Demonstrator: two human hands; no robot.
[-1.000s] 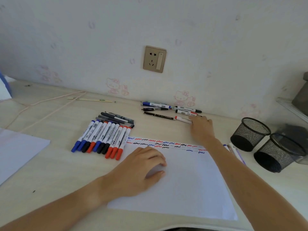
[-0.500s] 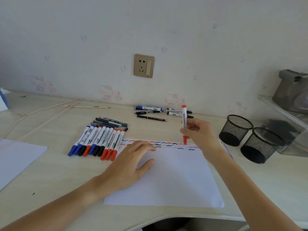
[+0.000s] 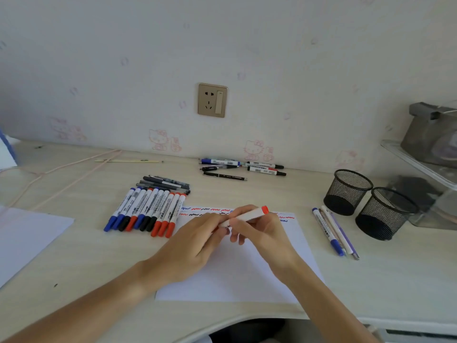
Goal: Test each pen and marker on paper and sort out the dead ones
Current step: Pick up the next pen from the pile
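Lying on desk [image 3: 74, 243] below wall socket [image 3: 212, 100], paper [image 3: 247, 280].

The marker [image 3: 249, 215] between my fingers [image 3: 237, 226] has a smooth white plastic barrel with a slight sheen and a glossy red end. Under it, the paper [image 3: 235, 273] is matt white. My counter [image 3: 86, 256] looks like pale laminate with a faint wood grain, smooth and dull. The two pen cups [image 3: 366, 201] are matt black wire mesh. The socket plate [image 3: 212, 100] has a satin, metallic gold finish.
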